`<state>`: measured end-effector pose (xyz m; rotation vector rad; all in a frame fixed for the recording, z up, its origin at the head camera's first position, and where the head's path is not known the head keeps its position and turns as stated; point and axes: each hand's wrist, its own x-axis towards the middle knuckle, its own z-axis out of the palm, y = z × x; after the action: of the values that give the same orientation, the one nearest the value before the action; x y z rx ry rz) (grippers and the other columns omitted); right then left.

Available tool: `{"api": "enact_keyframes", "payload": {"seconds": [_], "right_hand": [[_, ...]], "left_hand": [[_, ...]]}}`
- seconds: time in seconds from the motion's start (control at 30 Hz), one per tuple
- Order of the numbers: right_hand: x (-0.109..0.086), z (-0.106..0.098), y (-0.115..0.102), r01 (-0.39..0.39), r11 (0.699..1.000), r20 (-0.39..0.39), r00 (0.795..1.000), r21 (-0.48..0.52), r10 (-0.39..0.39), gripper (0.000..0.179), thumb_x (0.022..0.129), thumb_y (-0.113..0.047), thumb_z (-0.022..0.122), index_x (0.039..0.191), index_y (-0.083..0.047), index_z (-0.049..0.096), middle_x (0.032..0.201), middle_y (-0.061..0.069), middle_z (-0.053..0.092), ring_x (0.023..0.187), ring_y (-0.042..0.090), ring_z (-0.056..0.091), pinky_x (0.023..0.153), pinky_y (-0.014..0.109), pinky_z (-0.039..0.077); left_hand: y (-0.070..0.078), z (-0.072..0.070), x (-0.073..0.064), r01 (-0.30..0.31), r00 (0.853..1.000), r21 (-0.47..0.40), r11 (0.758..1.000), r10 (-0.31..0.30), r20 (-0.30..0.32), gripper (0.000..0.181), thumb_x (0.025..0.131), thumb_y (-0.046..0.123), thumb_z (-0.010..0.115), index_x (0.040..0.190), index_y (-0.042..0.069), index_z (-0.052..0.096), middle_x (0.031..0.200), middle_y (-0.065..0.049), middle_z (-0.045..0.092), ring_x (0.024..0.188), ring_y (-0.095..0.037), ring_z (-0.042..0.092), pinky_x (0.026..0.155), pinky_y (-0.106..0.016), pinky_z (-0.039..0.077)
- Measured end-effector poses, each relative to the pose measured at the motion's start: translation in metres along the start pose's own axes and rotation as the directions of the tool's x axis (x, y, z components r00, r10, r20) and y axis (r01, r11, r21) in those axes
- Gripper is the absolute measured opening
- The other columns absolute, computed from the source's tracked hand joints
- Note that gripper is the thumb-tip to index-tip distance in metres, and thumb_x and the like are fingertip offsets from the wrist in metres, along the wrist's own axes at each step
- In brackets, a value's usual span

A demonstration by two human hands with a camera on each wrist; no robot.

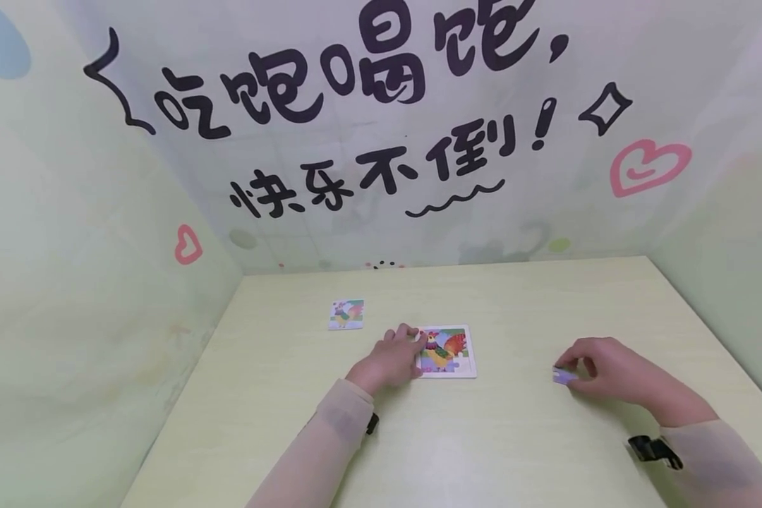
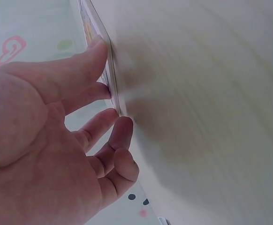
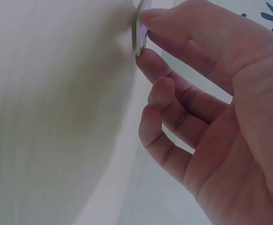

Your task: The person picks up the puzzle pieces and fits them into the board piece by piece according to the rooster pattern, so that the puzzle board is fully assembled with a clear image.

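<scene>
A small jigsaw puzzle of a rooster point(image 1: 446, 349) lies flat on the table in a white-rimmed tray point(image 1: 473, 361). A pale gap shows at the lower right of its picture. My left hand point(image 1: 387, 361) holds the tray by its left side, thumb at the near corner and fingers towards the far one. In the left wrist view the thumb point(image 2: 96, 54) touches the board's edge. Off to the right, my right hand point(image 1: 609, 372) pinches a purplish puzzle piece point(image 1: 563, 376) low over the table. The right wrist view shows that piece point(image 3: 142, 33) edge-on between thumb and fingers.
A small square card point(image 1: 346, 315) with a rooster picture lies farther back, left of the tray. Behind the pale wooden table point(image 1: 502, 437) stands a white wall covering point(image 1: 355, 240) with black lettering. Similar coverings rise at both sides.
</scene>
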<state>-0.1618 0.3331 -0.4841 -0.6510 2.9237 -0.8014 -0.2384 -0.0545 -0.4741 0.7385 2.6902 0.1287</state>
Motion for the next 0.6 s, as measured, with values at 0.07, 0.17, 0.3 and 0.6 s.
{"api": "enact_keyframes", "payload": {"seconds": [0.07,0.17,0.3,0.6], "right_hand": [[0.003,0.002,0.0,0.022,1.0,-0.006,1.0,0.009,-0.022,0.026,0.079,-0.013,0.088,0.103,-0.015,0.079,0.087,-0.013,0.064,0.066,-0.003,0.041,0.057,0.021,0.039],[0.007,0.005,-0.001,0.054,0.998,-0.02,0.998,0.018,-0.054,0.026,0.078,-0.012,0.088,0.103,-0.016,0.08,0.088,-0.013,0.066,0.065,-0.004,0.041,0.057,0.021,0.039],[0.014,0.006,-0.006,0.073,0.997,-0.014,0.997,0.03,-0.073,0.025,0.08,-0.01,0.087,0.103,-0.016,0.08,0.09,-0.012,0.067,0.064,-0.005,0.04,0.056,0.02,0.038],[0.026,0.008,-0.017,0.084,0.996,0.008,0.996,0.043,-0.084,0.024,0.082,-0.01,0.085,0.105,-0.016,0.08,0.094,-0.01,0.069,0.063,-0.004,0.04,0.055,0.021,0.039]], "left_hand": [[-0.001,0.0,0.0,0.0,1.0,-0.009,1.0,0.0,-0.002,0.069,0.101,0.032,0.067,0.162,0.022,0.036,0.165,-0.004,0.032,0.134,-0.026,0.042,0.111,-0.044,0.043],[-0.002,0.0,0.001,0.0,1.0,-0.032,0.999,0.0,-0.001,0.069,0.101,0.031,0.066,0.162,0.021,0.036,0.165,-0.005,0.031,0.135,-0.026,0.041,0.112,-0.045,0.042],[-0.001,-0.001,0.0,0.004,1.0,-0.042,0.999,-0.004,0.003,0.07,0.101,0.031,0.066,0.162,0.02,0.036,0.165,-0.006,0.031,0.135,-0.028,0.041,0.112,-0.046,0.042],[0.0,0.0,-0.002,0.006,1.0,-0.034,0.999,-0.006,-0.001,0.07,0.1,0.031,0.067,0.162,0.021,0.036,0.165,-0.005,0.032,0.134,-0.027,0.041,0.112,-0.046,0.041]]}}
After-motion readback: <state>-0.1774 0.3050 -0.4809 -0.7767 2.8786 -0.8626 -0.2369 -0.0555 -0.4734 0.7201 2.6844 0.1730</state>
